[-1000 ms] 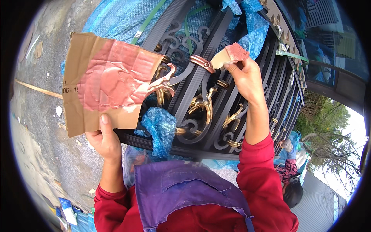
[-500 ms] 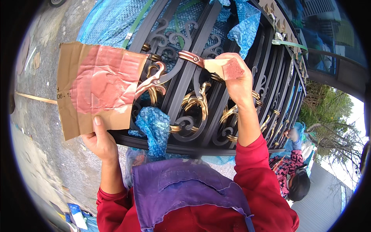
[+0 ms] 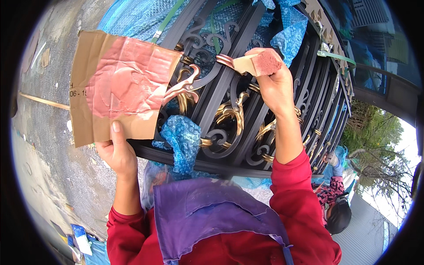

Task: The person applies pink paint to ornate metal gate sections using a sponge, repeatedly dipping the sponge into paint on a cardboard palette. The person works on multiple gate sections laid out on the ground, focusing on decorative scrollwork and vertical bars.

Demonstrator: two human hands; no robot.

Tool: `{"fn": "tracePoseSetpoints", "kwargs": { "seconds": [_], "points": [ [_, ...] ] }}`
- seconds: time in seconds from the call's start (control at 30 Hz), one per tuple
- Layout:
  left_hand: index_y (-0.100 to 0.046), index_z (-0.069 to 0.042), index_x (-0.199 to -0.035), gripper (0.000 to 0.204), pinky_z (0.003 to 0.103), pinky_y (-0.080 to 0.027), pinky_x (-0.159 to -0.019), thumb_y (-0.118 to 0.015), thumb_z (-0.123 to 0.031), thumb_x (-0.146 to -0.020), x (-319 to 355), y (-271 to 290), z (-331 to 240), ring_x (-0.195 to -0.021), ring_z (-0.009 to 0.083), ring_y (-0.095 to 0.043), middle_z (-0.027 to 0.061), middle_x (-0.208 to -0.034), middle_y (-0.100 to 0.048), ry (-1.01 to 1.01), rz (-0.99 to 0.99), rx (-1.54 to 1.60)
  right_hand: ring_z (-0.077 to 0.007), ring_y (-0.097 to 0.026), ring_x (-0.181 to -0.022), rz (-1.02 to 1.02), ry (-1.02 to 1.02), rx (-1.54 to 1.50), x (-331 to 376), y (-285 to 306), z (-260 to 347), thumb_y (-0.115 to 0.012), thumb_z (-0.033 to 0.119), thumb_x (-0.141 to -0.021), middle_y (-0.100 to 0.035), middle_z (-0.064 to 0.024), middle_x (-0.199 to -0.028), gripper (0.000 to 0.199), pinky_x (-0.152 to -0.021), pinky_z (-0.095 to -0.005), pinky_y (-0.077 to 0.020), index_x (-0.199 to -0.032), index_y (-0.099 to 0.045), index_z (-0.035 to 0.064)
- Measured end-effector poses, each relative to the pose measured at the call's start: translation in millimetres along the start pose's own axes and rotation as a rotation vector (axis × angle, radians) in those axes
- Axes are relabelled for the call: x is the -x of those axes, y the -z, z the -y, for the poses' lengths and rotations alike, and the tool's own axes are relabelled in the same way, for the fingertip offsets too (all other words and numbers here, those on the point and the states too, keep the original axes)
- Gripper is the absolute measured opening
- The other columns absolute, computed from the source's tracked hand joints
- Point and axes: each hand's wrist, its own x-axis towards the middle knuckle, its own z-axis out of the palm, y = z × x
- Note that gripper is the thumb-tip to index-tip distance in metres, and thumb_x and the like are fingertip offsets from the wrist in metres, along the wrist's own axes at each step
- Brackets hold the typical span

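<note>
In my left hand (image 3: 118, 152) is a brown cardboard sheet (image 3: 81, 126), gripped at its lower edge with the thumb on top. Wet pink paint (image 3: 128, 81) covers most of its face. My right hand (image 3: 276, 88) pinches a small sponge (image 3: 267, 62), beige with a pink-stained face. The sponge's left end meets a copper-coloured collar (image 3: 225, 61) on a black metal gate (image 3: 205, 123). Just right of the cardboard, a leaf ornament (image 3: 183, 86) has the same pinkish copper colour. Other leaf ornaments (image 3: 232, 115) on the gate are gold.
Blue bubble wrap (image 3: 128, 22) lies under the gate's far part, and a crumpled piece (image 3: 181, 139) sits at its near edge. A green strap (image 3: 338, 56) crosses the right side. Another person (image 3: 338, 212) in a dark cap works at the far right. Concrete ground (image 3: 48, 145) spreads left.
The cardboard has shifted up and slightly right with my left hand. My right hand stays at the collar with the sponge. The whole view has shifted a little.
</note>
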Motion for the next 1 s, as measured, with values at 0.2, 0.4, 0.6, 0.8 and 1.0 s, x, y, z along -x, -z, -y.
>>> {"fn": "tracePoseSetpoints", "kwargs": {
  "seconds": [0.2,0.4,0.6,0.8,1.0],
  "points": [
    [-0.057,0.002,-0.101,0.01,0.026,-0.044,-0.081,-0.058,-0.006,-0.094,0.2,-0.6,-1.1,-0.086,0.0091,-0.055,0.0054,-0.096,-0.062,0.016,-0.04,0.052,-0.0275,-0.055,-0.085,0.236,0.318,0.374,-47.5,-14.4,25.3,-0.063,-0.003,-0.078,-0.063,-0.0066,-0.089,0.021,-0.078,-0.0361,-0.0452,-0.097,-0.066,0.0064],
    [-0.058,0.003,-0.107,0.016,0.028,-0.045,-0.086,-0.059,-0.007,-0.094,2.2,5.0,2.9,-0.092,0.0105,-0.057,0.0071,-0.102,-0.064,0.012,-0.036,0.08,-0.0314,-0.055,-0.081,0.399,0.451,0.558,-73.2,-6.5,43.2,-0.061,-0.002,-0.075,-0.063,-0.0091,-0.082,0.017,-0.076,-0.0382,-0.0439,-0.089,-0.066,0.0064],
    [-0.057,0.004,-0.109,0.019,0.028,-0.045,-0.087,-0.058,-0.007,-0.094,1.6,5.7,5.0,-0.095,0.0114,-0.057,0.0082,-0.106,-0.063,0.007,-0.062,0.152,-0.031,-0.055,-0.083,0.532,0.494,0.579,-83.3,-19.0,42.7,-0.064,-0.005,-0.068,-0.064,-0.0083,-0.087,0.027,-0.077,-0.039,-0.0466,-0.092,-0.067,0.0062],
    [-0.054,0.004,-0.115,0.023,0.03,-0.045,-0.089,-0.056,-0.008,-0.095,1.7,1.5,2.7,-0.099,0.0129,-0.057,0.0091,-0.111,-0.06,0.002,-0.096,0.162,-0.0293,-0.054,-0.084,0.511,0.5,0.653,-89.6,-11.5,51.0,-0.063,-0.002,-0.076,-0.061,-0.0074,-0.086,0.018,-0.077,-0.0386,-0.0451,-0.093,-0.065,0.0071],
    [-0.05,0.004,-0.12,0.027,0.032,-0.047,-0.09,-0.053,-0.01,-0.097,0.9,7.3,9.1,-0.102,0.016,-0.058,0.0113,-0.114,-0.058,-0.014,-0.045,0.147,-0.0287,-0.055,-0.085,0.545,0.54,0.679,-76.2,-26.6,45.3,-0.064,-0.002,-0.074,-0.06,-0.0066,-0.085,0.019,-0.077,-0.0391,-0.047,-0.09,-0.063,0.0071]
  ]
}}
